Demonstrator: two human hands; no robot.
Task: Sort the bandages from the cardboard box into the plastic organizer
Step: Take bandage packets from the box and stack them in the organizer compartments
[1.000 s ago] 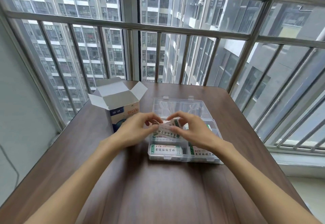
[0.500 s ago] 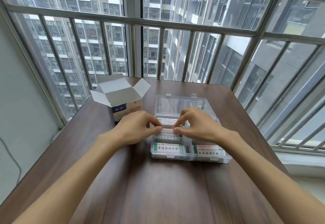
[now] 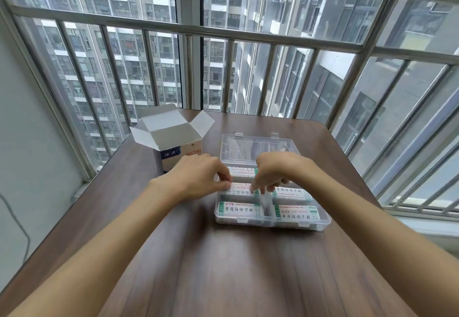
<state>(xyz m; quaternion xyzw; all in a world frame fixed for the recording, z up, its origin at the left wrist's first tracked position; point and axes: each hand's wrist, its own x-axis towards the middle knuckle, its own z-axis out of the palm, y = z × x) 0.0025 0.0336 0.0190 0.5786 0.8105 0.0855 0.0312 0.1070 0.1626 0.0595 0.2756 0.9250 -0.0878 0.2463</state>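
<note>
A dark wooden table is seen beside barred windows; on it the clear plastic organizer lies with its lid folded back, and just left of it stands the cardboard box, flaps open; bandages are laid in the organizer's compartments; one bandage in the middle-left compartment is pinched at its left end by the curled fingers of the left hand and touched at its right end by the downturned fingertips of the right hand.
</note>
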